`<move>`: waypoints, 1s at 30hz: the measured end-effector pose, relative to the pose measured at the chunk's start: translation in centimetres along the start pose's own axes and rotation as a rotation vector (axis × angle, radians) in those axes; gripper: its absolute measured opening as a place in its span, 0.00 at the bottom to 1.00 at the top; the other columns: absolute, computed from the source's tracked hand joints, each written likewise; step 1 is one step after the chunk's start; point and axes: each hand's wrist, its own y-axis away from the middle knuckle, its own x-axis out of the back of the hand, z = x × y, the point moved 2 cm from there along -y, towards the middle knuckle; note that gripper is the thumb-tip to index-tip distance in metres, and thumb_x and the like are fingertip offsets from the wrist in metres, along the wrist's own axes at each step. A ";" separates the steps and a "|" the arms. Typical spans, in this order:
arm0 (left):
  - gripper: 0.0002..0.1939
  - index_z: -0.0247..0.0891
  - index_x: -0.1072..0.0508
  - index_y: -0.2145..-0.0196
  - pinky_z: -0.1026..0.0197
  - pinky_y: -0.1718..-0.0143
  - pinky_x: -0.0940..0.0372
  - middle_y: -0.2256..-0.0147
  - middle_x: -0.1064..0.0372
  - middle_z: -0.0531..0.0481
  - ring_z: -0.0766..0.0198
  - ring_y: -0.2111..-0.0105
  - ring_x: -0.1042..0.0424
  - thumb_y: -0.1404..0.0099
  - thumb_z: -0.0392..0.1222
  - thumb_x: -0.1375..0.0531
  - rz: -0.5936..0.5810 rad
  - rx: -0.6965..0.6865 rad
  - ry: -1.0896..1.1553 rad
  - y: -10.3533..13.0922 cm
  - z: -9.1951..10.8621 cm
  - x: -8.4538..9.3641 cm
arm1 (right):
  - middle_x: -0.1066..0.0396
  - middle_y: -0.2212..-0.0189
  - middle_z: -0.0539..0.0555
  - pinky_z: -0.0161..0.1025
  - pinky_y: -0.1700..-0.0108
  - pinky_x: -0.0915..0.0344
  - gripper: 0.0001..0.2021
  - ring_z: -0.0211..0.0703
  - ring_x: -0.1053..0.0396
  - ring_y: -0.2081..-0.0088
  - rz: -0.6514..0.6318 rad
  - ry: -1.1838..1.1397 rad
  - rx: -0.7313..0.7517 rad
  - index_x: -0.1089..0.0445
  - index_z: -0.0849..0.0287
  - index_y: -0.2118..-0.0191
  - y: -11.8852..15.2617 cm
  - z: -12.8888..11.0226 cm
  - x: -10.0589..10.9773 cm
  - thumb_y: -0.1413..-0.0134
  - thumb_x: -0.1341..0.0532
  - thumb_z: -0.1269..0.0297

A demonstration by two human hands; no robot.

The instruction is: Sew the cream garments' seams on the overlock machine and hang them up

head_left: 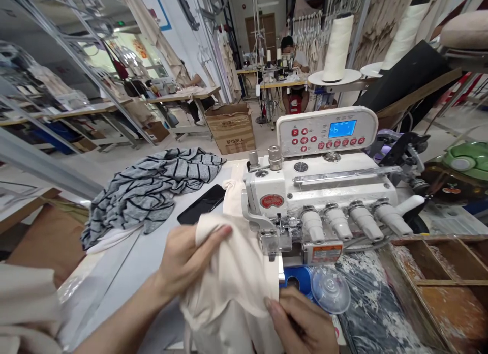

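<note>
A cream piece of fabric (240, 272) hangs between my two hands, its far end running under the presser foot area of a white overlock sewing machine (324, 186). My left hand (190, 257) is closed on the upper left part of the fabric, thumb on top. Lower down, my right hand (299, 318) pinches the fabric's right edge, just below the machine's needle area. More cream cloth (234, 196) lies behind the needle area on the table. Part of my right hand is cut off by the frame's bottom.
A black phone (201, 204) and a striped grey garment (152, 186) lie on the table's left. A wooden compartment tray (438, 283) sits at right. Thread cones (338, 49) stand behind the machine. A cardboard box (231, 127) is on the floor; a person (301, 61) sits beyond.
</note>
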 end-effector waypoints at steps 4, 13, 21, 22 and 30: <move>0.26 0.38 0.36 0.83 0.66 0.81 0.50 0.86 0.47 0.58 0.71 0.85 0.45 0.29 0.50 0.47 -0.126 0.054 -0.161 -4.1 -2.3 -1.2 | 0.33 0.79 0.48 0.30 0.75 0.40 0.15 0.35 0.35 0.77 0.010 -0.014 -0.002 0.29 0.59 0.75 -0.8 0.2 0.8 0.35 0.39 0.66; 0.07 0.37 0.25 0.57 0.58 0.51 0.31 0.61 0.25 0.46 0.61 0.58 0.25 0.31 0.32 0.41 0.056 -0.432 -0.139 4.6 2.6 -1.6 | 0.22 0.71 0.55 0.32 0.69 0.27 0.10 0.43 0.22 0.69 0.208 0.353 0.518 0.23 0.58 0.63 -0.1 -1.6 -0.1 0.39 0.40 0.79; 0.04 0.35 0.26 0.59 0.62 0.62 0.31 0.67 0.27 0.49 0.64 0.65 0.28 0.29 0.33 0.41 -0.077 -0.167 0.070 5.7 5.1 -2.9 | 0.25 0.63 0.57 0.31 0.79 0.38 0.13 0.32 0.36 0.79 0.168 0.112 0.081 0.25 0.59 0.69 1.9 0.2 -0.1 0.34 0.43 0.70; 0.04 0.36 0.27 0.64 0.63 0.65 0.33 0.70 0.29 0.50 0.64 0.68 0.30 0.30 0.34 0.41 -0.103 -0.090 0.094 5.2 5.2 -2.8 | 0.26 0.69 0.54 0.31 0.79 0.40 0.15 0.33 0.36 0.79 0.133 0.054 0.045 0.27 0.59 0.73 1.9 0.2 -0.1 0.34 0.43 0.68; 0.06 0.38 0.29 0.68 0.65 0.69 0.34 0.73 0.30 0.53 0.66 0.71 0.31 0.31 0.34 0.39 -0.194 -0.069 0.226 3.7 4.6 -2.8 | 0.37 0.80 0.48 0.34 0.78 0.48 0.20 0.33 0.43 0.80 0.191 -0.046 0.007 0.34 0.59 0.80 2.0 0.2 -0.3 0.35 0.41 0.68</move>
